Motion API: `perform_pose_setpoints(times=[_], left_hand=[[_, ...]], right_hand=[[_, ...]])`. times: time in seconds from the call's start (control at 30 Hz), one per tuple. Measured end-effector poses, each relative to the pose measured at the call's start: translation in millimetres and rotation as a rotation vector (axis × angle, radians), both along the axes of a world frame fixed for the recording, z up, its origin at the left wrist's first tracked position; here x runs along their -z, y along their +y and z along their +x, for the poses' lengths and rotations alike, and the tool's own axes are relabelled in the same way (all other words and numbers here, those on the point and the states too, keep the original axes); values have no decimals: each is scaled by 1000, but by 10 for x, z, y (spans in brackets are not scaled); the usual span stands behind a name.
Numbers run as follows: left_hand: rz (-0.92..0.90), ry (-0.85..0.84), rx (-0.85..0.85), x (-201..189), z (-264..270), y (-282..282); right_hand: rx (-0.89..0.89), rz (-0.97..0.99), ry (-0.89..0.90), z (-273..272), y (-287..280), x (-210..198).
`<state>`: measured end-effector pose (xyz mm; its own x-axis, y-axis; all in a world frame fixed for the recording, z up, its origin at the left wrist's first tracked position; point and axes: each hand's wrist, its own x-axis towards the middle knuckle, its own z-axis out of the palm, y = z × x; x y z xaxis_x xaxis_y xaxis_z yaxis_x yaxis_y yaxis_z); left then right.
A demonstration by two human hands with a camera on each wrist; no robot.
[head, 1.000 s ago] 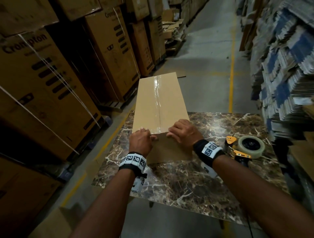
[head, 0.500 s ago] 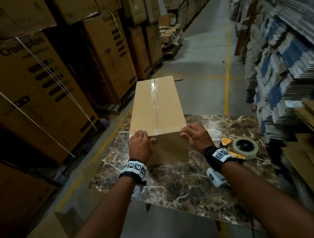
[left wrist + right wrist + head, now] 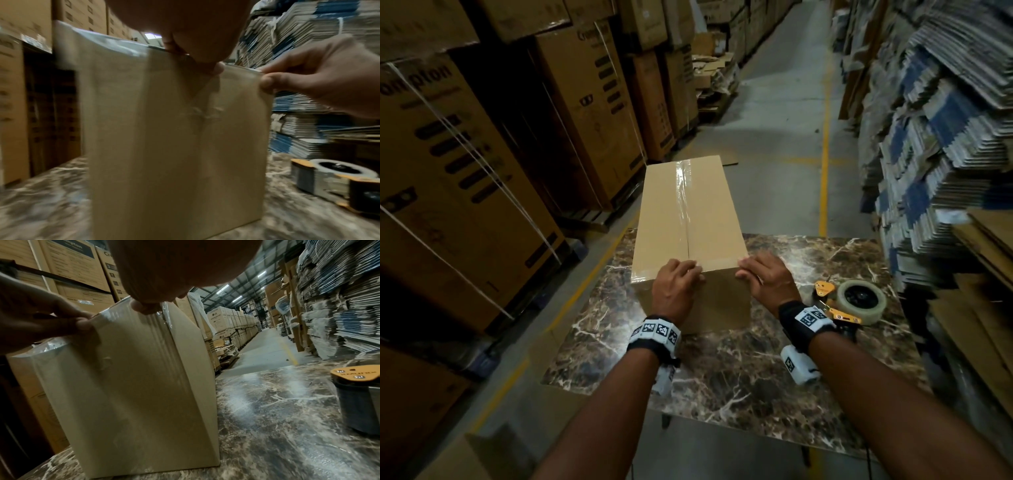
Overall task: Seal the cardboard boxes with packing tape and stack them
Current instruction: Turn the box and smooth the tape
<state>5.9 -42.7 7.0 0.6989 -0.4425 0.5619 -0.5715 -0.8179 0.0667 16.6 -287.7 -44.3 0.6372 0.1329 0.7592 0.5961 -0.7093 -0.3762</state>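
Two hands – left hand (image 3: pixel 677 287), right hand (image 3: pixel 766 281) – on taped box (image 3: pixel 688 212) edge

Box (image 3: pixel 690 219) on table (image 3: pixel 739 377), tape dispenser (image 3: pixel 856 303) right

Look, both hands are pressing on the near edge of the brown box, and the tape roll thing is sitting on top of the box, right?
Almost. Both the left hand and right hand do press the near edge of the box, but the tape dispenser isn't on top. The head view shows it lying on the marble table, to the right of the box.
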Motion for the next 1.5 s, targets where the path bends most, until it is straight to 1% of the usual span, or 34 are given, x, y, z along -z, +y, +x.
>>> perform_pose_setpoints(times=[0.13, 0.37, 0.53, 0.67, 0.73, 0.8, 0.87, 0.93, 0.97, 1.17, 1.27, 1.4, 1.5], left_hand=[[-25, -9, 20, 47, 20, 359], [-46, -62, -15, 68, -25, 907], [-227, 11, -118, 127, -97, 1055], [-465, 82, -205, 165, -135, 972], [-655, 121, -294, 179, -160, 911], [-869, 205, -370, 153, -210, 859], [-980, 287, -420, 142, -231, 847], [-1011, 325, -458, 150, -241, 854], [-1013, 317, -462, 159, -244, 851], [-1014, 215, -547, 158, -350, 709], [-1075, 210, -668, 140, -366, 536], [-1261, 329, -864, -38, -313, 300], [-1396, 423, -911, -221, -279, 182]], right_hand=[[6, 9, -2, -15, 1, -6], [4, 29, -2, -30, 3, -5], [8, 37, 11, -36, 4, -1], [12, 53, 24, -49, 17, 3], [13, 59, 25, -57, 26, 0], [18, 67, 30, -62, 31, -2], [21, 68, 38, -70, 43, 1], [17, 72, 43, -77, 50, 1], [16, 75, 45, -77, 48, 3], [18, 81, 68, -70, 44, 21], [24, 85, 82, -79, 53, 23], [19, 92, 81, -101, 64, -6], [28, 93, 76, -118, 69, -28]])
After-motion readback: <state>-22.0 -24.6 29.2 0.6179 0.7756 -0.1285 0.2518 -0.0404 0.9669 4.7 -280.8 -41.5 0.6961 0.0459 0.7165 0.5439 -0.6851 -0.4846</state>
